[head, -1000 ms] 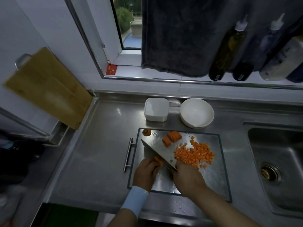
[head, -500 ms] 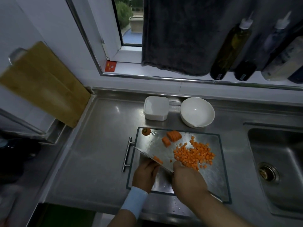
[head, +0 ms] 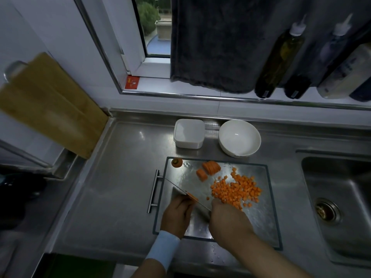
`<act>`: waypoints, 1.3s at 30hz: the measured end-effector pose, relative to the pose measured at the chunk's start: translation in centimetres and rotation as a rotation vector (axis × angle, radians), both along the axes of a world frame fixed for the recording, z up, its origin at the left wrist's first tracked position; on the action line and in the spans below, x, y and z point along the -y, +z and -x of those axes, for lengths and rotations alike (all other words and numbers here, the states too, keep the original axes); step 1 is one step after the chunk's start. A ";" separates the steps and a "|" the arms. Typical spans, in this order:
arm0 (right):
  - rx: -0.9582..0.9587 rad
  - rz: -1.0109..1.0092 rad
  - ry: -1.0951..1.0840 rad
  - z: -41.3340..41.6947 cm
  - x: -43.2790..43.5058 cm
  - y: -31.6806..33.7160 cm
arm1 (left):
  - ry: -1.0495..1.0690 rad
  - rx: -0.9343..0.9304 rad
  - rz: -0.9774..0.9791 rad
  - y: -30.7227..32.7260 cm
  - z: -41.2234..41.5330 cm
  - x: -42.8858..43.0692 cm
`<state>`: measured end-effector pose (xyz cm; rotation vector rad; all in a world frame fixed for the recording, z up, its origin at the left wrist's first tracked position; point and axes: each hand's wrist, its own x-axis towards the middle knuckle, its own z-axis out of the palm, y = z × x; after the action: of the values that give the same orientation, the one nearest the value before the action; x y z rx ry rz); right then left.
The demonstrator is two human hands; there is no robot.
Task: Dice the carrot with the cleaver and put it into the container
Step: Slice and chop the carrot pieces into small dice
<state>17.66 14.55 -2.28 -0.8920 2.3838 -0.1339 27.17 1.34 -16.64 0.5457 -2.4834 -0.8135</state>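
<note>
On the steel cutting board (head: 259, 223) my right hand (head: 226, 217) grips the cleaver (head: 186, 195), its blade slanting up-left across the board. My left hand (head: 177, 213) holds a thin carrot piece (head: 191, 196) against the blade with curled fingers. A pile of carrot dice (head: 234, 190) lies to the right of the blade. Two uncut carrot chunks (head: 208, 169) sit at the board's far side, and the carrot's top end (head: 176, 162) rests at the far left corner. The white square container (head: 189, 133) stands behind the board.
A white bowl (head: 239, 138) stands beside the container. The sink (head: 339, 199) lies to the right. A wooden board (head: 50, 105) leans on the left wall. Bottles (head: 279, 61) line the window ledge, and a dark towel (head: 220, 41) hangs there.
The cleaver's blade has shifted leftward and lower over the carrot piece under my left hand. The dice pile and chunks stay where they were.
</note>
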 end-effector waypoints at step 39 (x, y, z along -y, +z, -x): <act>0.031 0.168 0.013 0.4 0.8 -2.1 | -0.045 -0.029 0.041 0.3 -0.3 -0.1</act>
<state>17.21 13.72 -4.34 -0.9753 2.3639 -0.3441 27.49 1.48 -16.38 0.4621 -2.4878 -0.7799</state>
